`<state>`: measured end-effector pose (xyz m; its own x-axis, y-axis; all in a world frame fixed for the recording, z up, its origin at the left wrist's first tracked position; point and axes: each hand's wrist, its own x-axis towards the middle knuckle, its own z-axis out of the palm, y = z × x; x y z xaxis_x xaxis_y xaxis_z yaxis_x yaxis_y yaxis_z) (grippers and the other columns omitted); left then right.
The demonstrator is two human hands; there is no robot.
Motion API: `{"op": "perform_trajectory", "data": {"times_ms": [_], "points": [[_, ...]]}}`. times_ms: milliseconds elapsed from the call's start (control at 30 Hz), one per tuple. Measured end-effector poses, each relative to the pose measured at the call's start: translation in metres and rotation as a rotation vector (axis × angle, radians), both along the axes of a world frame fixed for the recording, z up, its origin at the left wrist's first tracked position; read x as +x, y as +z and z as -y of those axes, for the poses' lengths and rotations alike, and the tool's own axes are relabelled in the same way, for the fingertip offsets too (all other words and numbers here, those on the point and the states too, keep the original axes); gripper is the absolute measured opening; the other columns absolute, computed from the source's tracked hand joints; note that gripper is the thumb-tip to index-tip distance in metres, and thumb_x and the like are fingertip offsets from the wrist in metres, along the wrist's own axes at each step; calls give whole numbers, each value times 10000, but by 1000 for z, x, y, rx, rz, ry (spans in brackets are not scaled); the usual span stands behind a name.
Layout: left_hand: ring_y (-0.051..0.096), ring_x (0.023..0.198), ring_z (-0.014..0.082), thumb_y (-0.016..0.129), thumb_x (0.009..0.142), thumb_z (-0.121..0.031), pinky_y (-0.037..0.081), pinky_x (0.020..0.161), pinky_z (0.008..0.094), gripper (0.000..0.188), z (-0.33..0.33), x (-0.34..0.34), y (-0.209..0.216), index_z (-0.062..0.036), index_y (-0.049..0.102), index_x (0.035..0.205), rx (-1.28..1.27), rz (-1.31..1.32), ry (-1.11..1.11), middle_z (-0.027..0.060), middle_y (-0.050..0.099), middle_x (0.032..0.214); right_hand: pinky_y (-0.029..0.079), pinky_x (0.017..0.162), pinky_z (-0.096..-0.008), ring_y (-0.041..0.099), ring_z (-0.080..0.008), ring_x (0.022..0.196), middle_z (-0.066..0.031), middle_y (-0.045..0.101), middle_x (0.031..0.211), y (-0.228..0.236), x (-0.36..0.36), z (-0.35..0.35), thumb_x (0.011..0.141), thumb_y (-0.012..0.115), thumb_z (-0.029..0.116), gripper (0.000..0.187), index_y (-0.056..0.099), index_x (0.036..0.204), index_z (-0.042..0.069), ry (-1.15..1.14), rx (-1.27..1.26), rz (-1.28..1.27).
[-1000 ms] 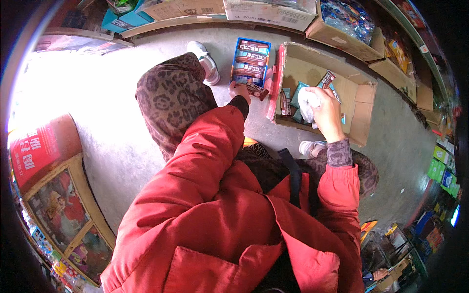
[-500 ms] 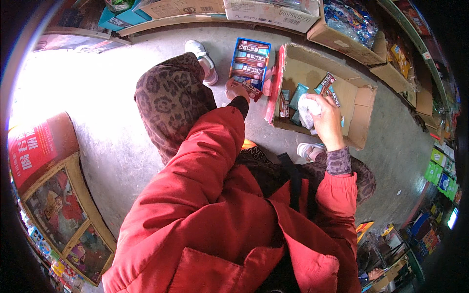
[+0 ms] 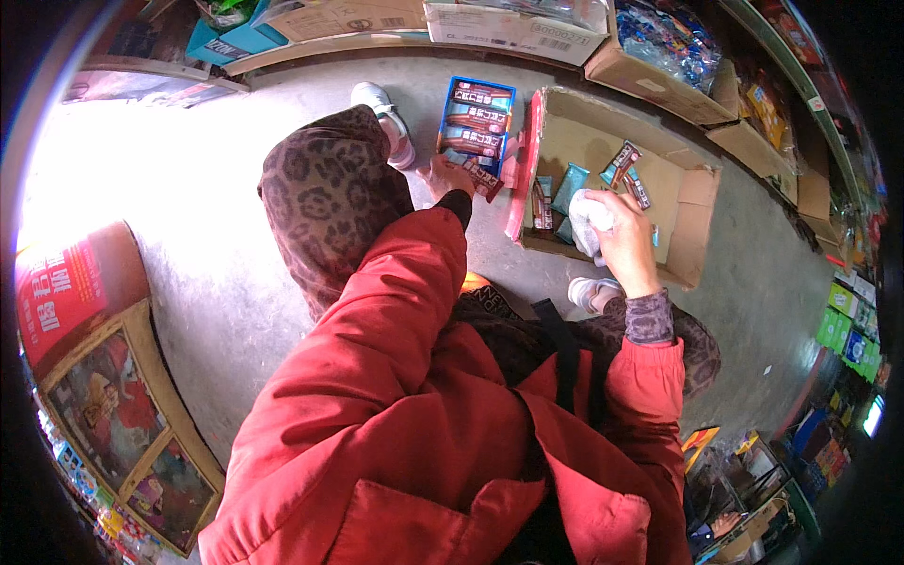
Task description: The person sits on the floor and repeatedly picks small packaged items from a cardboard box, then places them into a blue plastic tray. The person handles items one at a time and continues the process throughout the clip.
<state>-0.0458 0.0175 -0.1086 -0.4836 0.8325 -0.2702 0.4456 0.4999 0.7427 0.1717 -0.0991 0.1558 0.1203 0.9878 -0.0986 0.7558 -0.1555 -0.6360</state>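
Since the earliest frame, the brown wrapped bar [image 3: 485,178] has shifted slightly leftward. Nearest us, the right hand's [image 3: 624,237] fingers clutch whitish cloth [image 3: 584,222] above the carton [image 3: 695,226]; beyond, the left hand [image 3: 446,177] pinches the bar at the blue tray's [image 3: 509,118] near end, whose walls presumably keep the row of bars [image 3: 476,118] parallel.

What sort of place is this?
Probably a small shop or its storeroom. Open cartons filled with packets stand in a row, a blue tray holds wrapped bars, and green packs show at the right.
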Motion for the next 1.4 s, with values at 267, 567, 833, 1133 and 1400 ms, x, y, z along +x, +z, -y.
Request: {"op": "perform_trajectory", "data": {"times_ms": [267, 567, 833, 1133, 1400], "points": [[530, 1131, 317, 607, 862, -206, 493, 848, 450, 204, -5, 1, 33, -152, 677, 1046, 180, -359, -793, 100, 535, 1152, 538, 818, -359, 671, -314, 954, -143, 660, 1045, 2, -2, 1, 747, 664, -123, 430, 685, 1124, 83, -9, -32, -2], [553, 1047, 255, 661, 833, -257, 490, 753, 461, 192, 11, 11, 27, -161, 656, 1000, 109, -906, -1184, 28, 578, 1128, 533, 822, -371, 669, -327, 965, -147, 657, 1041, 7, -5, -5, 752, 663, -110, 424, 679, 1131, 79, 17, -27, 37], [548, 1071, 241, 591, 889, -231, 504, 758, 440, 141, 5, 3, 20, -179, 636, 1012, 50, -905, -1228, 13, 572, 1078, 532, 817, -368, 671, -327, 959, -147, 658, 1046, 5, -4, -4, 757, 670, -97, 411, 681, 1128, 81, 24, -20, 48], [563, 1040, 263, 570, 896, -199, 531, 752, 459, 130, 4, 4, 16, -156, 585, 1017, 180, -782, -1010, 21, 565, 1043, 536, 824, -373, 670, -333, 964, -145, 661, 1049, 6, -5, -4, 756, 674, -95, 402, 679, 1120, 77, 30, -10, 40], [580, 1005, 230, 579, 896, -224, 541, 739, 426, 121, -1, 6, 10, -157, 621, 988, 141, -911, -1009, 8, 576, 1017, 532, 828, -373, 664, -341, 967, -154, 659, 1041, 3, -2, -1, 752, 674, -99, 399, 675, 1116, 64, 39, -26, 12]]}}
